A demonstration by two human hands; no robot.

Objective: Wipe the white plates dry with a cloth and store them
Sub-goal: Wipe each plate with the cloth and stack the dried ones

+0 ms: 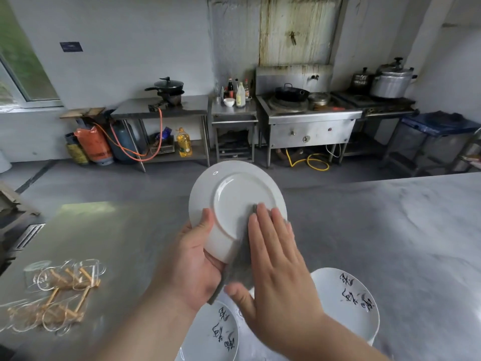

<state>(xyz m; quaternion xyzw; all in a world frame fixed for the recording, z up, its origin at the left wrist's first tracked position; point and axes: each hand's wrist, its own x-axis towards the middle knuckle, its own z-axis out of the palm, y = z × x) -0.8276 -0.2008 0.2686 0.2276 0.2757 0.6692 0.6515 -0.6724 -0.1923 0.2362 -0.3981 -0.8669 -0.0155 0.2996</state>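
1. a person holds a white plate (234, 201) up at the centre of the frame, tilted, its underside and foot ring turned toward the camera.
2. the left hand (192, 259) grips the plate's lower-left edge: the thumb lies curled over the back of the rim and the palm cups the edge from below; its other fingers are hidden behind the plate.
3. the right hand (276, 256) lies flat, fingers straight and close together, pressing a grey cloth (239, 272) against the lower right of the plate's underside; the cloth hangs down between the two hands.
4. below the hands, at the bottom centre of the frame, two more white plates with black brush lettering sit face up on the steel table (117, 243): one lettered plate (213, 334) at bottom centre, a second lettered plate (346, 303) to its right, partly behind the right forearm.
5. at lower left a cluster of glass mugs (57, 290) lies with a wooden rack on the table, blurred.
6. across the upper half of the frame, a wok burner (307, 118), a pressure cooker (393, 84) and a bottle of cooking oil (184, 145) line the far wall.
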